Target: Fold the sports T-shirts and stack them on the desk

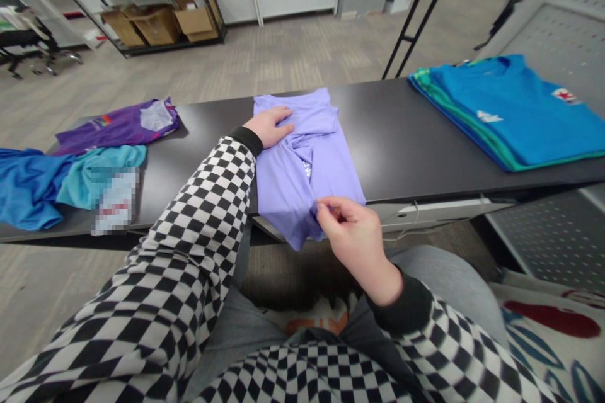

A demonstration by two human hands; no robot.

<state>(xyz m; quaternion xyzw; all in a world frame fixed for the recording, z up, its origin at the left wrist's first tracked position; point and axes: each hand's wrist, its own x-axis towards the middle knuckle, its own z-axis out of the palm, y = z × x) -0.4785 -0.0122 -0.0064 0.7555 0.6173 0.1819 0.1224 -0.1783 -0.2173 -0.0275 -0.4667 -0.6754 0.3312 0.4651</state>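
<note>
A lavender shirt lies partly folded on the dark table in front of me, its lower end hanging over the near edge. My left hand rests flat on its upper left part, fingers stretched out over the cloth. At the near edge my right hand pinches the shirt's hem between thumb and forefinger. Creases run across the middle of the cloth, and a small white print shows between them.
Folded shirts in blue and green are stacked on the right of the table. To the left lie a purple jersey, crumpled blue and teal cloth and a pixelated packet. Behind stands a shelf with cardboard boxes.
</note>
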